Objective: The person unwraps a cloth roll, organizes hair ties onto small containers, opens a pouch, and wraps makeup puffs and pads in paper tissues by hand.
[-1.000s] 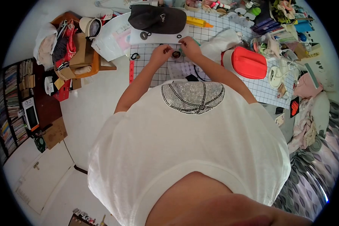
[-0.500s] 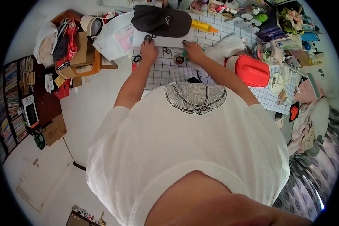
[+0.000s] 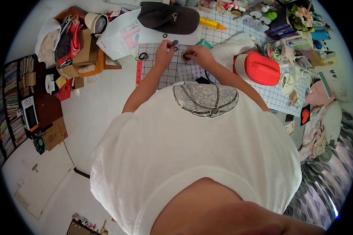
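The gridded table [image 3: 219,34] bears a dark cap [image 3: 168,18], its long axis running left to right on a white board [image 3: 150,37]. A red case [image 3: 264,69] lies to the right. The left hand [image 3: 163,55], fingers nearly closed, pinches a small grey piece [image 3: 175,42] just before the board; its long axis slants up and right. The right hand [image 3: 200,55] has its fingertips on a round dark item [image 3: 185,56]; whether it grips, I cannot tell.
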Motion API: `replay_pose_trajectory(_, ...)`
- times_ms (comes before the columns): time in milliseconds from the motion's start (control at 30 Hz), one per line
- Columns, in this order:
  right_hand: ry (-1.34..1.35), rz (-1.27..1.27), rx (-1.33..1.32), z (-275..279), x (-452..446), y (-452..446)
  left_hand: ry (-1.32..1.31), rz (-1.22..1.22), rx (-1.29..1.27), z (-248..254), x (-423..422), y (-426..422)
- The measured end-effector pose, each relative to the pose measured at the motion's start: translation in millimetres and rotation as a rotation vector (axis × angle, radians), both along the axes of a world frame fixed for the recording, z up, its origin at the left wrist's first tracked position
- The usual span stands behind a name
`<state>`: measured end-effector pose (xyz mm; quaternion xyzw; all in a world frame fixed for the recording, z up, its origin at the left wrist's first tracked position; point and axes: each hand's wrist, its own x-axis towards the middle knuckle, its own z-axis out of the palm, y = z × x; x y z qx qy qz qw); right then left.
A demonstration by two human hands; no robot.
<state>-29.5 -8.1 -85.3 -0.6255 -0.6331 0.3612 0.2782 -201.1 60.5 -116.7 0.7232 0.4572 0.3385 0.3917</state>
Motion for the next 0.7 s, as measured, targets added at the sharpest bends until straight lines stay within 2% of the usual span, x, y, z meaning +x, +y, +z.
replay_pose_trajectory(33,-0.089,0.041,0.090,-4.8,-1.1,-3.0,-0.058,0.005,-0.061,6.7,2.3,-6.1)
replay_pose_trajectory(100,-0.267,0.125,0.270,-14.7,-1.8,-4.8,-0.103,-0.084,0.021,6.2,3.8,-14.3)
replay_pose_trajectory(200,-0.189,0.103,0.277,-23.3,-2.5,-4.1,-0.086,-0.187,0.139,2.6,3.6,-23.6)
replay_pose_trajectory(300,0.062,-0.081,0.099,-26.5,-1.7,-5.7,-0.014,-0.204,0.225,5.2,3.1,-31.9)
replay_pose_trajectory(400,0.127,-0.217,0.138,-21.0,0.9,-9.9,0.072,-0.287,0.284,3.8,1.5,-32.3)
replay_pose_trajectory(500,-0.142,-0.026,0.434,-19.1,5.4,-13.7,0.127,-0.365,0.302,3.9,1.3,-32.6)
replay_pose_trajectory(700,-0.314,0.093,0.566,-22.2,1.3,-22.6,0.072,-0.285,0.328,0.8,3.3,-34.2)
